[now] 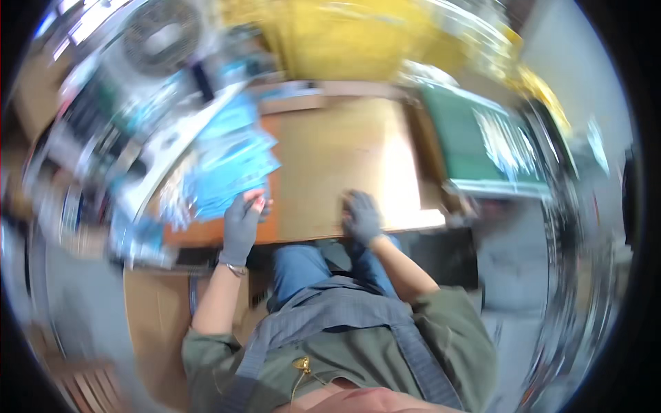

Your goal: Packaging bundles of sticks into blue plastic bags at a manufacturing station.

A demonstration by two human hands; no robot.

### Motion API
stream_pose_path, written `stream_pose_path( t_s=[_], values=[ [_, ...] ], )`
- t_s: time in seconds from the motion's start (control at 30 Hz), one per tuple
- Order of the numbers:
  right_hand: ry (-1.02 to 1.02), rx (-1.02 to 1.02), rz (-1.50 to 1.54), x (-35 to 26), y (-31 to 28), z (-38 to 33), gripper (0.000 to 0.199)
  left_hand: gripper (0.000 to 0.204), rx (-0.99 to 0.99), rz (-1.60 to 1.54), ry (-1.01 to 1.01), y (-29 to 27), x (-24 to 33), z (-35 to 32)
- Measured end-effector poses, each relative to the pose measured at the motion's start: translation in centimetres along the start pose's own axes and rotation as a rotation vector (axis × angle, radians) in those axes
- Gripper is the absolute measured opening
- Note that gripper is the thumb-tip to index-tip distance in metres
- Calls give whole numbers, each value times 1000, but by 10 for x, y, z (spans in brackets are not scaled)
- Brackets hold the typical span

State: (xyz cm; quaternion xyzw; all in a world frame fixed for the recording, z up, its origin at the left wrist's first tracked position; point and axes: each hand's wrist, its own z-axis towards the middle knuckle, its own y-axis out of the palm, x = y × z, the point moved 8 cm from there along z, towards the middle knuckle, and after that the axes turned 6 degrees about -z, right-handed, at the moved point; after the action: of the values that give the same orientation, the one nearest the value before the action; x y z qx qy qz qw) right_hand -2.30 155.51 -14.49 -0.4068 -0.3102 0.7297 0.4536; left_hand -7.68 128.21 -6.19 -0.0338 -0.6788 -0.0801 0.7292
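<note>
My left hand (241, 224), in a grey glove with bare fingertips, is at the near right edge of a pile of blue flat packets (231, 172). Its fingers are bent and smeared by motion, so whether they grip a packet cannot be made out. At the near edge of a tan board (330, 158), my right hand (363, 217), gloved in grey too, rests with its fingers loosely apart and nothing visible in them. The board lies on an orange-brown tabletop (265, 227) in front of my lap.
Beyond the board stands a large yellow bag or wrapped bundle (351, 38). A green box or crate (475, 131) with pale strips on it borders the right side. A round fan (162, 38) and blurred clutter fill the far left. An open cardboard box (155, 323) sits below the table.
</note>
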Motion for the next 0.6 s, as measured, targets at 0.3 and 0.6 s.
stream_pose_path(
  t_s=[0.3, 0.6],
  values=[
    [61, 132, 115, 22, 4, -28, 34, 69, -97, 1281, 417, 166, -150, 100],
    [57, 151, 128, 17, 0, -21, 34, 64, -61, 1339, 455, 164, -145, 111]
  ],
)
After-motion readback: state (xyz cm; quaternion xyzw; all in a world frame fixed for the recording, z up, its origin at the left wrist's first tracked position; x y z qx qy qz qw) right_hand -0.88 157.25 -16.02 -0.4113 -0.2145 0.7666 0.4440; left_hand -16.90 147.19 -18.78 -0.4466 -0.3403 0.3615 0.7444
